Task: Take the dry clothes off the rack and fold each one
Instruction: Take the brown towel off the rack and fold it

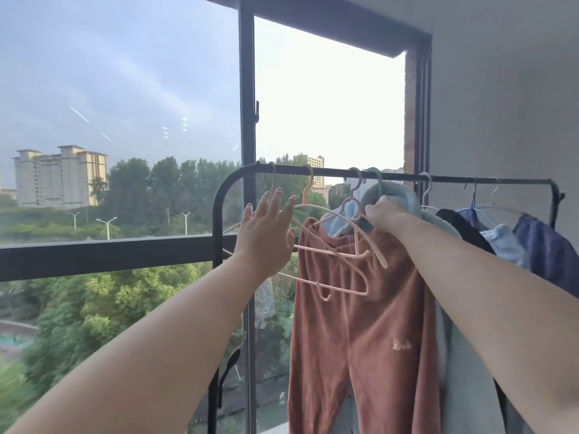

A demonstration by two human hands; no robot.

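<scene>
Step in hand: we judge this to be the take-off stage. One garment is being lifted from the rack and no folding has begun.
Where the clothes are: all of them hang on the rail. The rust-brown trousers are nearest us, the pale fleece garment is just behind them, and the darker clothes are further right.
Right hand: our right hand is curled tight round the neck of the pale fleece garment, just below the teal hanger hook.
Left hand: our left hand has straight, spread fingers and holds nothing. It reaches toward the empty pink hangers at the rail's left end.
Next move: we think the teal hook must be raised clear of the rail. The left hand should steady or push aside the loose pink hangers, which are tangled across the trousers and could snag.
After that: we need a bed or worktop for folding, and none shows here.
Hard to make out: we cannot tell whether the left fingertips touch a hanger or only come near it. We also cannot tell whether the right hand grips cloth alone or the hanger as well.
Cut off: the feet of the rack, the trouser hems and the lower part of the fleece run out of view.
</scene>
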